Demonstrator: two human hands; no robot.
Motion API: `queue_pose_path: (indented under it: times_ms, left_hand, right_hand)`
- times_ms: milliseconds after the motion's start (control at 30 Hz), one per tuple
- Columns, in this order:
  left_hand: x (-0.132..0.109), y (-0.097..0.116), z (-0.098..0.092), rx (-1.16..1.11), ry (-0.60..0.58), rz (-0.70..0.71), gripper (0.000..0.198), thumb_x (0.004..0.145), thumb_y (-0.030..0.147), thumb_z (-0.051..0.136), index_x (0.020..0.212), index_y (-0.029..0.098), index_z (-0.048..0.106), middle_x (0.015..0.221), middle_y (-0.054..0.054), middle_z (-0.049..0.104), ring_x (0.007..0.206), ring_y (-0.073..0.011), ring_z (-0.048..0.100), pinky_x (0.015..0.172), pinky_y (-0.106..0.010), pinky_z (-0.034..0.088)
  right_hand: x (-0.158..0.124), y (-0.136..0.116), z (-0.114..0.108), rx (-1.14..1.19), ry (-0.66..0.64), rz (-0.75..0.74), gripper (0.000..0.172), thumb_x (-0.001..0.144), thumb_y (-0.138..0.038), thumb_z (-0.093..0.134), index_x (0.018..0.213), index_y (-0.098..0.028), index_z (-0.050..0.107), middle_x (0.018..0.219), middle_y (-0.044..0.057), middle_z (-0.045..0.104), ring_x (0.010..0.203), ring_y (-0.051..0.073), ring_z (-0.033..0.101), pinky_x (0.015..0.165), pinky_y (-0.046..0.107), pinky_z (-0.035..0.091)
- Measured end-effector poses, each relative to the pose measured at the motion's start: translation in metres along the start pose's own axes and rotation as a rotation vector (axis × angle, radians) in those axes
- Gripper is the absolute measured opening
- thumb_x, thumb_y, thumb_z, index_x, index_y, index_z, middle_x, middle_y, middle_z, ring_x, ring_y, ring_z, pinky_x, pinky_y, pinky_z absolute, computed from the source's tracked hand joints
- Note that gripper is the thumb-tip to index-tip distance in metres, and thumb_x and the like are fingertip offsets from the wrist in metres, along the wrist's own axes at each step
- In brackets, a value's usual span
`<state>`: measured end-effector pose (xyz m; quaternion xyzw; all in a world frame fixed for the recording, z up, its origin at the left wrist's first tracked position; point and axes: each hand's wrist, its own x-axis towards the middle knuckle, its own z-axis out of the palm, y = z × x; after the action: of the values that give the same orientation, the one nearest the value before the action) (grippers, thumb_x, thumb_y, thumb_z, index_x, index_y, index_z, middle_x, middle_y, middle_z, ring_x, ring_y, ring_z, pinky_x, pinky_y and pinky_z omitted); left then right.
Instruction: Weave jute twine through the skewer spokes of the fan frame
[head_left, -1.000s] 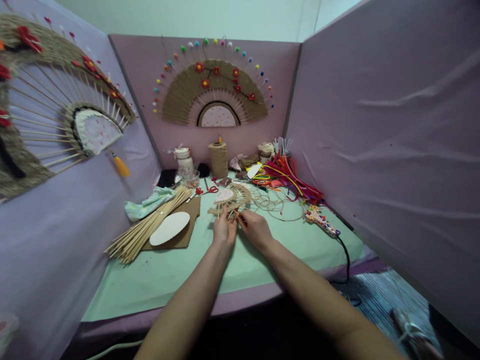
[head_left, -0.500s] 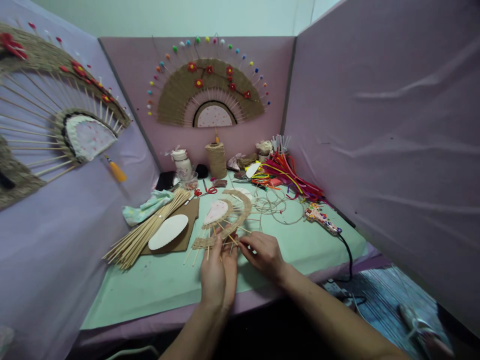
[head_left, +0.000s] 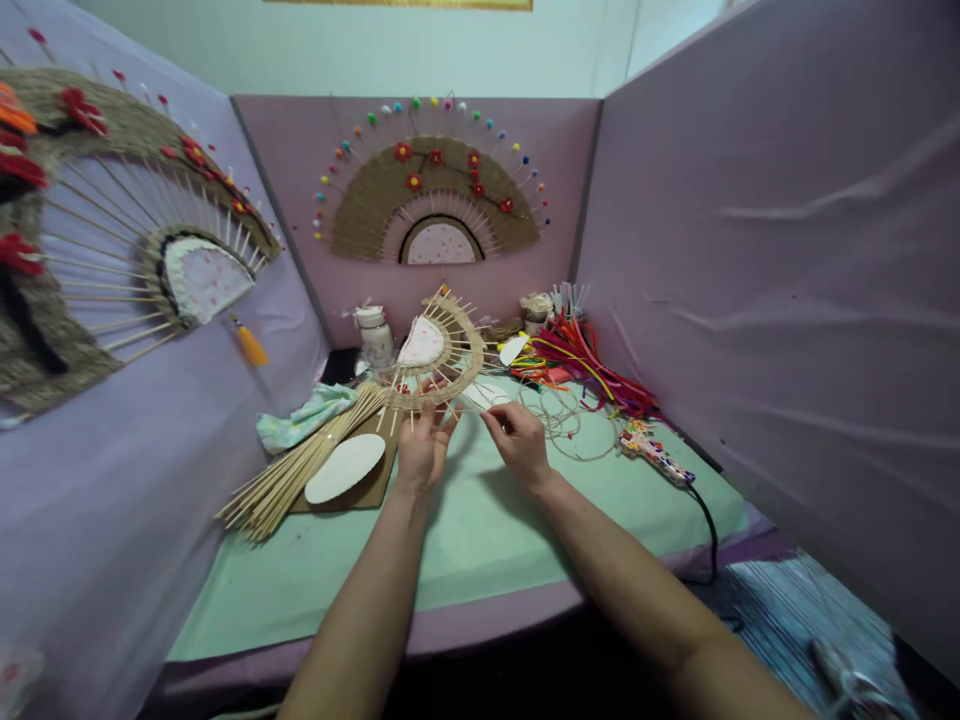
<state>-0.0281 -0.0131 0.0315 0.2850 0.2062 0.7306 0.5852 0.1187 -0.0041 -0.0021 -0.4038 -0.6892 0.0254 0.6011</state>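
Note:
A small half-round fan (head_left: 466,372) of thin sticks and woven twine, with a spotted white centre, is held up over the table. My left hand (head_left: 424,447) grips its lower edge, with fingers partly behind the sticks. To the right, my right hand (head_left: 517,437) is closed in a pinch on a thin twine strand that runs towards the fan. Loose coils of twine (head_left: 555,415) lie on the table beyond my right hand.
Left lie a bundle of sticks (head_left: 300,465), a white oval card (head_left: 346,468) and a cloth (head_left: 307,418). A glue gun (head_left: 652,452) with its cord and colourful pipe cleaners (head_left: 600,365) are on the right. A white bottle (head_left: 373,335) stands behind. Finished fans (head_left: 439,190) hang on the partitions.
Both hands have moved up and forward, away from me, raising the fan higher over the table. The fan now faces me more upright. The camera view has shifted slightly.

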Motion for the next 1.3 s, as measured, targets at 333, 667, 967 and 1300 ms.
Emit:
queue_pose_path:
  times_ms: [333, 667, 967, 1300]
  left_hand:
    - [-0.001, -0.007, -0.011, 0.124, -0.041, -0.071, 0.037, 0.072, 0.020, 0.076, 0.106, 0.026, 0.064, 0.118, -0.006, 0.066, 0.104, -0.0193, 0.063, 0.093, -0.041, 0.052]
    - [-0.007, -0.012, -0.009, 0.097, -0.084, -0.123, 0.035, 0.074, 0.022, 0.075, 0.108, 0.025, 0.065, 0.116, -0.006, 0.066, 0.103, -0.0183, 0.064, 0.093, -0.039, 0.052]
    - [-0.002, -0.011, -0.016, 0.025, -0.078, -0.104, 0.034, 0.079, 0.022, 0.071, 0.112, 0.023, 0.064, 0.124, -0.006, 0.063, 0.106, -0.0172, 0.063, 0.092, -0.030, 0.052]
    - [-0.001, -0.008, -0.017, 0.091, -0.085, -0.110, 0.034, 0.081, 0.022, 0.069, 0.114, 0.022, 0.063, 0.120, -0.006, 0.065, 0.099, -0.0153, 0.065, 0.088, -0.028, 0.053]
  right_hand:
    - [-0.005, 0.013, 0.001, -0.004, 0.044, 0.058, 0.021, 0.088, -0.034, 0.057, 0.076, -0.018, 0.063, 0.067, 0.002, 0.061, 0.058, 0.013, 0.053, 0.059, 0.026, 0.043]
    - [-0.005, 0.013, -0.002, -0.073, 0.106, 0.210, 0.029, 0.084, -0.040, 0.060, 0.065, -0.018, 0.061, 0.060, 0.000, 0.060, 0.056, 0.013, 0.053, 0.059, 0.025, 0.041]
    - [-0.008, 0.012, -0.001, -0.025, 0.074, 0.203, 0.026, 0.086, -0.037, 0.058, 0.071, -0.018, 0.066, 0.064, 0.002, 0.065, 0.059, 0.014, 0.058, 0.061, 0.026, 0.043]
    - [0.000, 0.028, -0.013, 0.028, 0.120, 0.216, 0.019, 0.087, -0.034, 0.057, 0.079, -0.018, 0.065, 0.076, 0.004, 0.066, 0.069, 0.016, 0.059, 0.066, 0.028, 0.046]
